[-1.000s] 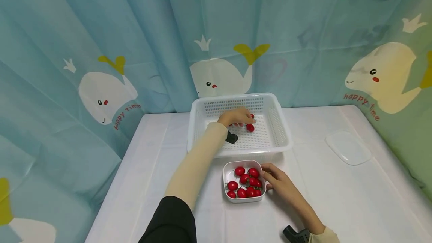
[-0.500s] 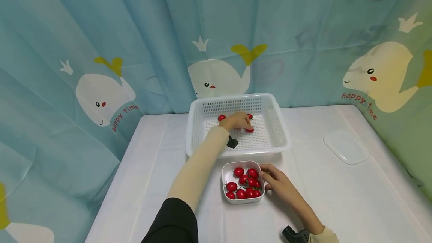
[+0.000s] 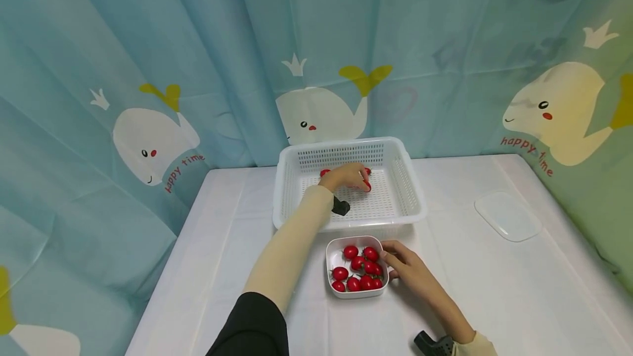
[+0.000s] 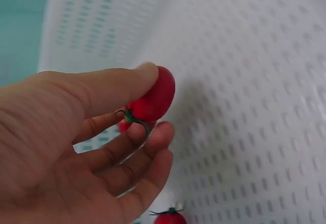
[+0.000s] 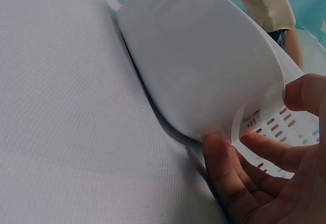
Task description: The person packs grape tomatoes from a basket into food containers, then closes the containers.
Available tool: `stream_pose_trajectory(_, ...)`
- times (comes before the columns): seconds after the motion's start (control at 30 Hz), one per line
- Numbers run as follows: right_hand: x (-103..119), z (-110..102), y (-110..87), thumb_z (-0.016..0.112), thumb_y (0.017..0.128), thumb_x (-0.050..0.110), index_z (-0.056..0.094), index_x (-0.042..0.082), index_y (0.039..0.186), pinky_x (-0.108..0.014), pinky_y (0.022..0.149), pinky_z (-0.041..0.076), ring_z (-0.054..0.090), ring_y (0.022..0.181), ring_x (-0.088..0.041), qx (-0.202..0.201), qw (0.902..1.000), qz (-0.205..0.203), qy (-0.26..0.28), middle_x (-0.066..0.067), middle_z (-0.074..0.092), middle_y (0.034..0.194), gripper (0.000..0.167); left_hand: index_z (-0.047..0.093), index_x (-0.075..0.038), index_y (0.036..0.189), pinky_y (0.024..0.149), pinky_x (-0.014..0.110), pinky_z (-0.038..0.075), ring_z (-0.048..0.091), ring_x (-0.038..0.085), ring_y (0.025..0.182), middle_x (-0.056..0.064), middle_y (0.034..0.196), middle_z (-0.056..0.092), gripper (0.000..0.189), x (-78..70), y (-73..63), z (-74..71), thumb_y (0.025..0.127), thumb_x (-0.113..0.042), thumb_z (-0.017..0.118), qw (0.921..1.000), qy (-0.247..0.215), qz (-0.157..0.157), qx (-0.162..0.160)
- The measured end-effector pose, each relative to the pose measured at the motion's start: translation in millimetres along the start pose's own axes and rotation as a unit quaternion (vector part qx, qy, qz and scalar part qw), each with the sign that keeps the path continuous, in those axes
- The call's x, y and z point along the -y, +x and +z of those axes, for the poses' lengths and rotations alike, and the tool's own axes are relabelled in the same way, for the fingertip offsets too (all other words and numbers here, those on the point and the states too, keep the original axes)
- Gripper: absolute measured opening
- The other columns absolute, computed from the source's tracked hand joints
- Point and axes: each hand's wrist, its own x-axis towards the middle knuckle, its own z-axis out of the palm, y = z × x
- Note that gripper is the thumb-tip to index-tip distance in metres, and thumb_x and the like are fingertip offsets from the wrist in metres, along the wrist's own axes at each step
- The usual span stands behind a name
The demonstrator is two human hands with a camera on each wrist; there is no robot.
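Observation:
My left hand (image 3: 346, 176) reaches into the white perforated basket (image 3: 417, 202) and pinches a red cherry tomato (image 4: 161, 94) between thumb and fingertips, its green stem toward the palm. More cherry tomatoes lie in the basket: one (image 3: 324, 172) left of the hand, another (image 3: 368, 171) behind it. Nearer, a small white container (image 3: 353, 295) holds several cherry tomatoes (image 3: 339, 273). My right hand (image 3: 410, 268) grips that container's right side. In the right wrist view its thumb is at the rim and the fingers are against the outer wall (image 5: 204, 56).
A clear plastic lid (image 3: 509, 216) lies flat on the white-covered table (image 3: 494, 290) at the right. The basket stands against a blue curtain (image 3: 222, 43) at the table's back edge, directly behind the small container.
My left hand has shifted over the front tomato in the basket and now pinches it, slightly raised. The left tomato has come into view. My right hand and the small container have stayed put.

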Motion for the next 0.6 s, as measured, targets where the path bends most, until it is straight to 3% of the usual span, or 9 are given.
stream_pose_trajectory(0.2, -1.6, -1.0, -0.3, 0.057, 0.106, 0.026, 0.060, 0.003, 0.137, -0.024, 0.076, 0.059, 0.062, 0.110, -0.019, 0.000, 1.0000, -0.001, 0.000, -0.022, 0.066, 0.132, 0.040, 0.068, -0.002, 0.115, 0.086, 0.027, 0.047, 0.055, 0.017, 0.096, 0.007, 0.110, 0.067, 0.026, 0.7, -7.7, -8.6, 0.092, -0.011, 0.077, 0.9948, -0.097, 0.027, -0.014)
stream_pose_trajectory(0.37, -2.2, -0.6, -1.0, 0.057, 0.106, 0.027, 0.060, 0.003, 0.138, -0.024, 0.077, 0.059, 0.062, 0.113, -0.022, 0.004, 1.0000, -0.001, 0.000, -0.021, 0.066, 0.133, 0.041, 0.068, -0.009, 0.116, 0.096, 0.038, 0.049, 0.059, 0.020, 0.111, 0.008, 0.125, 0.071, 0.024, 1.6, -12.9, -12.8, 0.094, -0.015, 0.077, 0.9951, -0.084, 0.037, -0.036)
stream_pose_trajectory(0.6, -1.0, -0.7, -0.4, 0.056, 0.106, 0.027, 0.060, 0.003, 0.138, -0.024, 0.077, 0.059, 0.061, 0.113, -0.023, 0.006, 1.0000, -0.005, -0.001, -0.022, 0.065, 0.134, 0.041, 0.066, -0.006, 0.117, 0.086, 0.027, 0.053, 0.061, 0.021, 0.100, 0.011, 0.121, 0.069, 0.026, -12.5, -30.5, -17.5, 0.094, -0.012, 0.078, 0.9887, -0.085, 0.093, -0.082)
